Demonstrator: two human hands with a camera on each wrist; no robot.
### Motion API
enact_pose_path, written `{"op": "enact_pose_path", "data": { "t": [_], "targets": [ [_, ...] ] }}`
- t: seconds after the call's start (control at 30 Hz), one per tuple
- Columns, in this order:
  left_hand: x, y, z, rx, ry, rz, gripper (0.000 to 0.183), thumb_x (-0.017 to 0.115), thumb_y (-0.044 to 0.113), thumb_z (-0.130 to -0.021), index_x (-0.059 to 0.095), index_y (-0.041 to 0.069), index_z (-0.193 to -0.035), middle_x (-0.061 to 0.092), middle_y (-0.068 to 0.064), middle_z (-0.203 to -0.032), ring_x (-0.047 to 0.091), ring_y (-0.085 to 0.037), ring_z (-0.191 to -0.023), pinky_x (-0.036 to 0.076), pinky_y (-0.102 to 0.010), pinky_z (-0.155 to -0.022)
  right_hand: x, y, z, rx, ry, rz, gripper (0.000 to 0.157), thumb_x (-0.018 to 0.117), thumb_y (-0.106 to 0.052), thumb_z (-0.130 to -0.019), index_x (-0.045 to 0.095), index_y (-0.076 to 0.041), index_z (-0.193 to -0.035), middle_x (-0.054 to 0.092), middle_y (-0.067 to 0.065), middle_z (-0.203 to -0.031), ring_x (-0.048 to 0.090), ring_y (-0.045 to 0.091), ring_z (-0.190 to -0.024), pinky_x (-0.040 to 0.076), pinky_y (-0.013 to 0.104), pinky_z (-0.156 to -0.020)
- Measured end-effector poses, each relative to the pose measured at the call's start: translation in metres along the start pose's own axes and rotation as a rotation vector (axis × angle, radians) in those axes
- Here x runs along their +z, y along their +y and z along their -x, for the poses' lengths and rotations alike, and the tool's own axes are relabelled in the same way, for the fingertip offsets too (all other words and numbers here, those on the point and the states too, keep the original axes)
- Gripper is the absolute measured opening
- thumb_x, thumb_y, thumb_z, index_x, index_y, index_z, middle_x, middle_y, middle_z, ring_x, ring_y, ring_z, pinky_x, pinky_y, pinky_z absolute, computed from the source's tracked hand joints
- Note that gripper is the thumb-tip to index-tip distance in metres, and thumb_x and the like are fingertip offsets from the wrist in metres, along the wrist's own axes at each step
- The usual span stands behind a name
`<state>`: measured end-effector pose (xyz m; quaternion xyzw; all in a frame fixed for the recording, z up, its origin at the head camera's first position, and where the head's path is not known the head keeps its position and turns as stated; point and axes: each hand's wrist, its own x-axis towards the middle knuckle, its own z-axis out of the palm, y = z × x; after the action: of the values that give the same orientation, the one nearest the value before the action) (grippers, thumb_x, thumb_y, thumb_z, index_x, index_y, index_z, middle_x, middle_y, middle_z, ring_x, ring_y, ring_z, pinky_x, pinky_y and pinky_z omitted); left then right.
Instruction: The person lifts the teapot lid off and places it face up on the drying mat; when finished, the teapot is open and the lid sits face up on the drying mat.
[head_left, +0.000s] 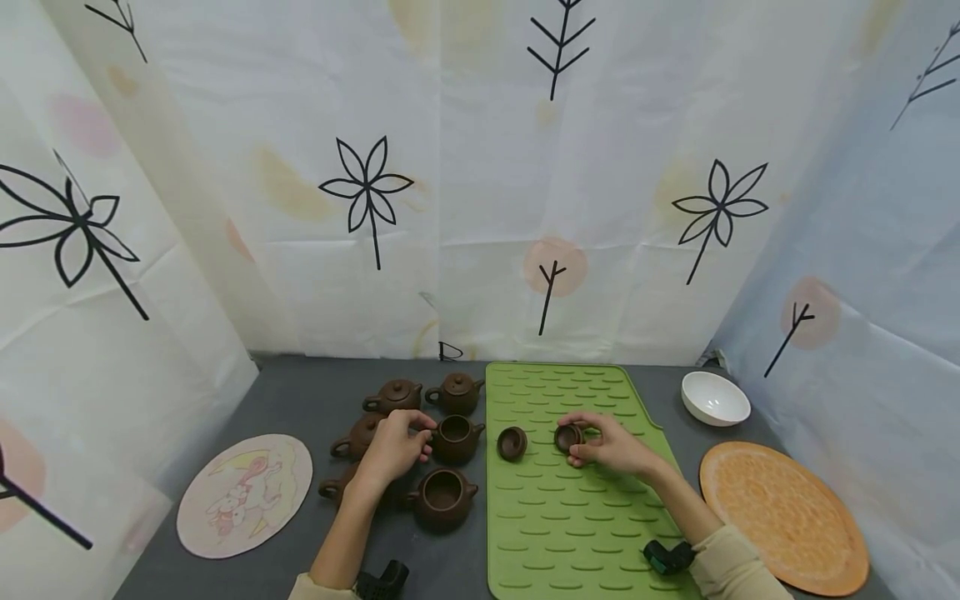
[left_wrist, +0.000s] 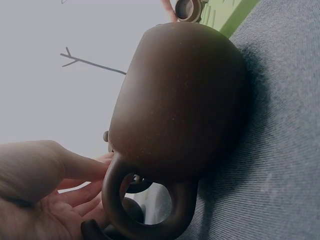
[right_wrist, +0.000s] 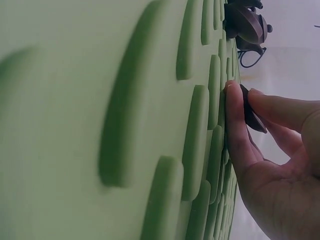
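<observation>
My left hand point(head_left: 397, 450) reaches over the brown teapots, thumb and finger at the handle of a lidless teapot point(head_left: 455, 440); they appear to pinch it. Another lidless teapot point(head_left: 442, 500) stands nearer me and fills much of the left wrist view, its handle point(left_wrist: 150, 225) in front of my left fingers point(left_wrist: 85, 172). On the green mat point(head_left: 555, 517), my right hand point(head_left: 611, 446) pinches a small brown teapot lid point(head_left: 567, 437) by its rim; the lid point(right_wrist: 252, 112) shows between thumb and fingers in the right wrist view. A second lid point(head_left: 512, 444) lies hollow side up to its left.
Two lidded teapots stand at the back, one point(head_left: 397, 395) left and one point(head_left: 458, 392) right. More teapots are partly hidden beneath my left arm. A round pink mat point(head_left: 246, 496) lies left; a white bowl point(head_left: 715, 398) and an orange-brown round mat point(head_left: 783, 517) are right.
</observation>
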<state>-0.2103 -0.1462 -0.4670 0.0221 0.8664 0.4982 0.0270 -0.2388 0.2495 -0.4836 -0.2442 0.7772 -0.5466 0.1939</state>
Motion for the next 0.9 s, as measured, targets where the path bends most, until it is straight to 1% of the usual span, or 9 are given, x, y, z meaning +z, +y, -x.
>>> {"op": "enact_pose_path", "data": {
  "t": [0.27,0.33,0.57,0.73,0.9],
  "targets": [
    [0.0003,0.0001,-0.0003,0.002,-0.002,-0.001,0.016,0.064,-0.005,-0.104,0.077,0.001,-0.111,0.076,-0.014,-0.095,0.071,-0.014,-0.068,0.063,-0.035,-0.070,-0.0013,0.0037,0.0005,-0.002,-0.007,0.037,0.052,0.065,0.001,-0.106,0.045,0.014,-0.152,0.049,0.042,-0.138,0.079,0.022,-0.099,0.067,0.033,-0.085],
    [0.0003,0.0000,-0.0004,0.003,-0.003,-0.002,0.016,0.064,-0.005,-0.104,0.077,0.001,-0.111,0.076,-0.013,-0.095,0.071,-0.014,-0.068,0.063,-0.035,-0.070,-0.0008,0.0033,0.0003,-0.006,-0.013,0.051,0.052,0.066,0.000,-0.106,0.047,0.014,-0.152,0.049,0.042,-0.141,0.078,0.022,-0.099,0.066,0.033,-0.084],
    [0.0000,-0.0003,-0.0007,0.007,-0.001,-0.004,0.016,0.065,-0.005,-0.104,0.078,0.001,-0.111,0.077,-0.014,-0.096,0.072,-0.014,-0.069,0.063,-0.035,-0.070,0.0006,0.0021,-0.0017,-0.013,-0.032,0.127,0.050,0.069,-0.005,-0.105,0.053,0.009,-0.150,0.049,0.039,-0.151,0.073,0.021,-0.099,0.058,0.029,-0.077],
    [0.0000,-0.0001,-0.0005,0.009,0.000,-0.003,0.016,0.065,-0.005,-0.104,0.078,0.001,-0.111,0.077,-0.014,-0.096,0.072,-0.013,-0.069,0.064,-0.034,-0.070,0.0024,0.0008,-0.0012,-0.033,-0.036,0.132,0.050,0.069,-0.004,-0.105,0.053,0.011,-0.149,0.050,0.040,-0.150,0.073,0.022,-0.100,0.058,0.029,-0.076],
    [-0.0001,0.0007,0.0002,0.007,-0.002,-0.012,0.016,0.065,-0.004,-0.104,0.078,0.001,-0.111,0.077,-0.013,-0.096,0.072,-0.013,-0.069,0.063,-0.033,-0.069,0.0034,-0.0007,0.0003,-0.031,-0.042,0.125,0.053,0.070,-0.003,-0.104,0.051,0.012,-0.151,0.048,0.042,-0.151,0.074,0.022,-0.093,0.057,0.029,-0.074]
  ]
}}
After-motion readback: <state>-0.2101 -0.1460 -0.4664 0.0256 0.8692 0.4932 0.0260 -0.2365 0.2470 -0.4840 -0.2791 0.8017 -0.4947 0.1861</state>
